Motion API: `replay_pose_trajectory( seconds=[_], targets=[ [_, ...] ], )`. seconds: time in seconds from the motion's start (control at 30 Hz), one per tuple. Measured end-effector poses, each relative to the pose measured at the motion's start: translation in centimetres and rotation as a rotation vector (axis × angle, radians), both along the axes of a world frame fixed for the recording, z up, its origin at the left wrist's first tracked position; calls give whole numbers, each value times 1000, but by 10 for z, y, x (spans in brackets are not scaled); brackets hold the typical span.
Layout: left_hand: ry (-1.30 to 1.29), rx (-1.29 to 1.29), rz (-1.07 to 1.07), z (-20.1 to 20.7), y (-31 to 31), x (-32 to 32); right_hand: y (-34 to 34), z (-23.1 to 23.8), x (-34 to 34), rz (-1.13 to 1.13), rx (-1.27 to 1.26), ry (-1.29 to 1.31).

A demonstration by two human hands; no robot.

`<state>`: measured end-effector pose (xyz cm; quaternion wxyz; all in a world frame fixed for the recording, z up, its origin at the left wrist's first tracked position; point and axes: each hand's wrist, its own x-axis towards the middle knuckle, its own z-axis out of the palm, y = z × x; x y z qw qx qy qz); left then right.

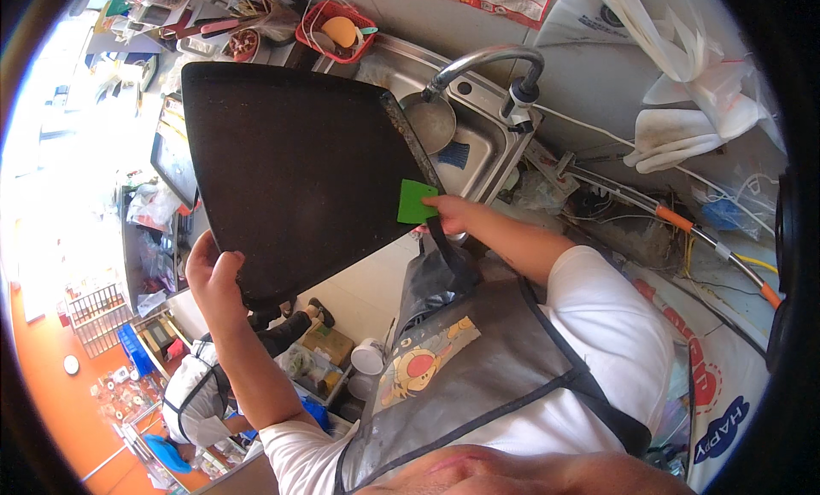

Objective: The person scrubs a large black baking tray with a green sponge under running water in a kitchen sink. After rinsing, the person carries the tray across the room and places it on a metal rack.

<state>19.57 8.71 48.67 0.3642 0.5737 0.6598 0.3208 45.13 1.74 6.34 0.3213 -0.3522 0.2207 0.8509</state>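
The room is a crowded kitchen, with a pale wall (pixel 427 12) at the top of the frame and a steel sink (pixel 489 129) in the upper middle. A curved tap (pixel 487 55) bends over the sink, and inside it there are a round pan (pixel 434 126) and a blue cloth (pixel 453 156). Just beside the sink, near the top, stands a red basket (pixel 348 56). At the centre-left of the frame is a big dark tray (pixel 290 170), held up, and its right edge covers a part of the sink. The left hand (pixel 215 271) has its grip on the lower left edge of the tray. The right hand (pixel 446 214), in the middle, has its grip on a green scraper (pixel 415 203), which is over the lower right corner of the tray. Whether this hand also grasps the tray, I cannot tell. A grey apron (pixel 495 341) shows in the lower middle. At the lower left, another person (pixel 190 392) is seen.
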Motion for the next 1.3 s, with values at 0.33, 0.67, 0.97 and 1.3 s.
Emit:
replay_pose_trajectory(
  seconds=[0.33, 0.67, 0.97, 1.3],
  targets=[
    [67, 12, 9, -4, 8, -6, 80, 1, 51, 250, 676, -1308],
    [140, 5, 34, 4, 6, -2, 196, -52, 13, 802, 1070, -1823],
    [119, -30, 73, 3, 2, -3, 199, -79, 21, 508, 840, -1847],
    [96, -29, -4, 4, 7, 6, 219, -96, 58, 529, 897, -1966]
  ],
)
